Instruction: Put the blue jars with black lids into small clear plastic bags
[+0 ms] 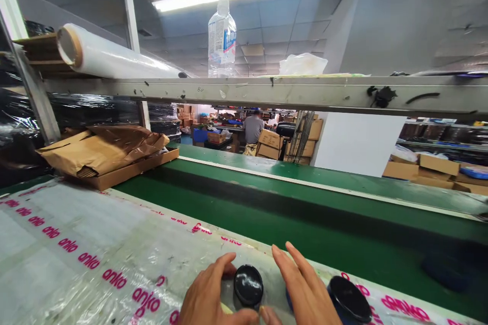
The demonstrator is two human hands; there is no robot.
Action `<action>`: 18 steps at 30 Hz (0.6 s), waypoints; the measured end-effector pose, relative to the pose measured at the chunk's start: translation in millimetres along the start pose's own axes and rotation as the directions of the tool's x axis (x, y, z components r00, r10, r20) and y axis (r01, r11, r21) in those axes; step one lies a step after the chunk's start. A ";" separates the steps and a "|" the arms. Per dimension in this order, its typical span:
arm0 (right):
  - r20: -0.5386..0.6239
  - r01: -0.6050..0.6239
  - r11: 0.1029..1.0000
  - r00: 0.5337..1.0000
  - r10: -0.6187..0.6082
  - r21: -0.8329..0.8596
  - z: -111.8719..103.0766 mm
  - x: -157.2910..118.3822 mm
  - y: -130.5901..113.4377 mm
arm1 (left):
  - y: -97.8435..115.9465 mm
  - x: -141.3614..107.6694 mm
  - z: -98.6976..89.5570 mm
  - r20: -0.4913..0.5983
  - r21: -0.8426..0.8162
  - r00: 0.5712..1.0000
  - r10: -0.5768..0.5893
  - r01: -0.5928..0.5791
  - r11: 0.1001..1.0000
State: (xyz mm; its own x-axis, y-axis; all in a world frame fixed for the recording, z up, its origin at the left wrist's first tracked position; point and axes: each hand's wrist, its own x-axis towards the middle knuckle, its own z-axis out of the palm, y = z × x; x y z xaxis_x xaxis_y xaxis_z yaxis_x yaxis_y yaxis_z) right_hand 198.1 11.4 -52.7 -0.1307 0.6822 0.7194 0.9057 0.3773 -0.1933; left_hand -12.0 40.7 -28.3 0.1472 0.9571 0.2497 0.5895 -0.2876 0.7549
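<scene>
Left hand (208,294) and right hand (305,289) beside a black round-topped piece (248,284)

Both of my 2 hands sit low in my head view, with the black piece between them on the counter (125,236), which is covered in clear film printed "anko" in pink. I have the left hand curved close around the piece's left side; I cannot tell whether it grips. I see the right hand spread wide, its fingers stretched past the piece and its thumb near the piece's lower edge. Just right of that hand I make out a second dark round piece (349,298), partly hidden.

Beyond the counter runs a green belt (244,208), with a cardboard tray (133,170) of brown paper (102,150) at the far left. Above, I see a shelf (244,92) carrying 1 clear bottle (222,43) and a film roll (118,58).
</scene>
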 end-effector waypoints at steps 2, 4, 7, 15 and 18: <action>0.058 0.003 1.000 0.998 -0.002 -0.027 1.7 2.8 -1.7 | -1.7 2.4 -10.9 -0.035 -0.096 0.999 -0.016 0.012 0.995; 0.143 -0.002 1.000 0.990 0.007 -0.030 8.1 5.6 -9.0 | -4.5 5.6 -22.3 -0.069 -0.191 0.994 -0.082 0.068 0.979; 0.254 -0.050 0.998 0.966 0.041 0.026 16.5 11.6 -21.1 | -8.8 11.6 -33.4 -0.047 -0.278 0.985 -0.167 0.148 0.949; 0.378 -0.175 0.985 0.912 0.156 0.014 -5.7 33.2 -18.6 | -16.8 25.4 -35.0 0.095 -0.170 0.994 -0.058 0.073 0.983; 0.420 -0.258 0.966 0.880 0.224 0.026 -22.2 39.9 -25.5 | -30.1 32.1 -35.6 0.080 -0.155 0.996 -0.051 0.063 0.986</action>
State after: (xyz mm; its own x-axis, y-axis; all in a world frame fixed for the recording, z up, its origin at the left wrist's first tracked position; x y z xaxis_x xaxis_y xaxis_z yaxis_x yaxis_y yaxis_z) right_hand 178.8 15.1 -4.3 -0.0813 0.9474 0.3095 0.8980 0.2044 -0.3896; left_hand -53.2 78.7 -21.5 0.1801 0.9702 0.1620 0.4669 -0.2293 0.8541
